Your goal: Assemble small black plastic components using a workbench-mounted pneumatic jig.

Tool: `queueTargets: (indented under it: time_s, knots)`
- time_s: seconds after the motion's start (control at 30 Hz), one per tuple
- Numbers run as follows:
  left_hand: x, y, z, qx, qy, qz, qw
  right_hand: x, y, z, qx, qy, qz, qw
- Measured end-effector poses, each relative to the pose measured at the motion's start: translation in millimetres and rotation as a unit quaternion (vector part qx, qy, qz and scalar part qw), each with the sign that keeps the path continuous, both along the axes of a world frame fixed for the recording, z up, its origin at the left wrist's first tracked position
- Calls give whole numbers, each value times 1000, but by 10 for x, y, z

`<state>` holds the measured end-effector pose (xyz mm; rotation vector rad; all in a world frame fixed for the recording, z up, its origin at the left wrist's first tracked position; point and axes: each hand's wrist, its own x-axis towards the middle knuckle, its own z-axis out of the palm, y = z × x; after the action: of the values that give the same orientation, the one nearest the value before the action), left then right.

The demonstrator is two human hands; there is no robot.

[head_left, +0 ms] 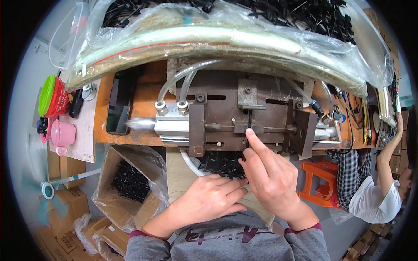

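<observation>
In front of me is a metal clamping fixture point(217, 114) with a silver air cylinder point(172, 126) at its left end. A thin black plastic part point(250, 116) stands lengthwise in the small block at the fixture's middle. My right hand point(272, 178) is closed round the near end of this part, with the index finger stretched along it and its tip at the block. Lower and to the left, my left hand point(209, 198) hovers at my lap with loosely bent fingers apart; I see nothing in it. Beside its fingertips lies a heap of black parts point(220, 164).
A plastic-lined bin of black parts point(305, 17) spans the far side. At lower left stands a carton of black parts point(130, 180). Clear air hoses point(174, 80) arch over the fixture. A pink cup point(63, 132) is at left; an orange stool point(320, 182) and another person point(379, 198) are at right.
</observation>
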<state>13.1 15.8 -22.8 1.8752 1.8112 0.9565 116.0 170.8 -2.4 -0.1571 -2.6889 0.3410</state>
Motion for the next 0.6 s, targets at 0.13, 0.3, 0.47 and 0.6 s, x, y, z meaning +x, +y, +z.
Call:
queueTargets:
  time_s: [0.13,0.3,0.47,0.6]
  knots:
    - [13,-15,11,15,6,-3,1000,-21,36,96,-9,-11,13,1000]
    - [14,-14,-34,35,2,-12,999,-252,434,474,-14,127,45,991]
    - [37,-38,-26,53,8,-6,999,-826,1059,993,115,218,-19,969]
    - [56,-44,-58,68,10,-2,998,-1174,1334,1195,234,66,14,970]
